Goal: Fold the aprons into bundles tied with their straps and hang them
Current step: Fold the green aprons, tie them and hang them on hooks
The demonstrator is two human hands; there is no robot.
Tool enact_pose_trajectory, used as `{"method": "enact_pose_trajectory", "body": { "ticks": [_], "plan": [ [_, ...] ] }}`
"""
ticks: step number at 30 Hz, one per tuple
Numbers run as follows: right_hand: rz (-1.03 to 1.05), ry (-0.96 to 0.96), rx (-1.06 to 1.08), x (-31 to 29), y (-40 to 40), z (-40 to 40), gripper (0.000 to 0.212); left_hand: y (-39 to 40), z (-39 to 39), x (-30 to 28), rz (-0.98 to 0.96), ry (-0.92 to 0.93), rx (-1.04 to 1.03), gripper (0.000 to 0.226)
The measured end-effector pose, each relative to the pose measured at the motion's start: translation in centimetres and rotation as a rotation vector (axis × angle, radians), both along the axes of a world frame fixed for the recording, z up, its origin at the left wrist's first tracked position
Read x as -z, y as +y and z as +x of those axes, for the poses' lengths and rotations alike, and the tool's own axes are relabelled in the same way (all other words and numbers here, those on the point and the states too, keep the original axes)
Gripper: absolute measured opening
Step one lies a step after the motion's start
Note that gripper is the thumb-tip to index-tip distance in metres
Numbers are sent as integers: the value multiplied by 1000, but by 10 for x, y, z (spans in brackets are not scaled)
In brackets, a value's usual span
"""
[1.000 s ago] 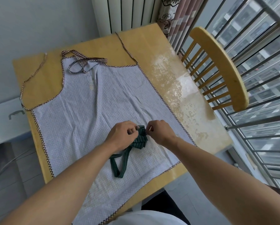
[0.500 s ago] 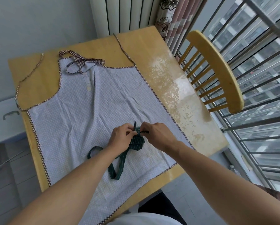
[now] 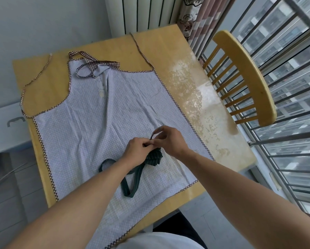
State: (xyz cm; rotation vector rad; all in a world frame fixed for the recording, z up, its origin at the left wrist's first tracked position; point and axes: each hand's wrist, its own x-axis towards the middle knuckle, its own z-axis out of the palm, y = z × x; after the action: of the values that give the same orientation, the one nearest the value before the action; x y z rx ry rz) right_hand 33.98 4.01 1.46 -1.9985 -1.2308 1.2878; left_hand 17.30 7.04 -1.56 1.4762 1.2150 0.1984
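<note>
Left hand (image 3: pixel 139 150) and right hand (image 3: pixel 170 141), fingers curled, pinch the dark green strap (image 3: pixel 130 182) above the folded striped bundle (image 3: pixel 154 157) lying on the checked apron (image 3: pixel 96 123); fingertip contact is partly hidden

Green bundle (image 3: pixel 153 157): far part hidden under both hands; knot state unreadable. Left hand (image 3: pixel 139 150) fingertips tucked out of sight. Right hand (image 3: pixel 170 141) pinches strap end (image 3: pixel 155 133), blurred. Green strap (image 3: pixel 130 184) partly covered by left forearm. Checked apron (image 3: pixel 96 123): near hem cut off by bottom edge. Chair (image 3: pixel 247 74): seat, legs hidden below table (image 3: pixel 213 112). Cabinet (image 3: pixel 5 121) at left cut by edge.
</note>
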Motion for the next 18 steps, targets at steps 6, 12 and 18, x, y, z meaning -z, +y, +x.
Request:
{"method": "enact_pose_trajectory", "body": {
  "ticks": [6, 12, 18],
  "plan": [
    [-43, 47, -21, 1, -8, 16, 10, 3, 2, 2, -9, 81, 38, 29],
    [83, -206, -188, 0, -19, 19, 17, 15, -1, 0, -39, 100, 43, 18],
    [113, -259, -352, 2, -29, 7, 18, 13, 1, 1, -70, 61, 10, 10]
  ]
}}
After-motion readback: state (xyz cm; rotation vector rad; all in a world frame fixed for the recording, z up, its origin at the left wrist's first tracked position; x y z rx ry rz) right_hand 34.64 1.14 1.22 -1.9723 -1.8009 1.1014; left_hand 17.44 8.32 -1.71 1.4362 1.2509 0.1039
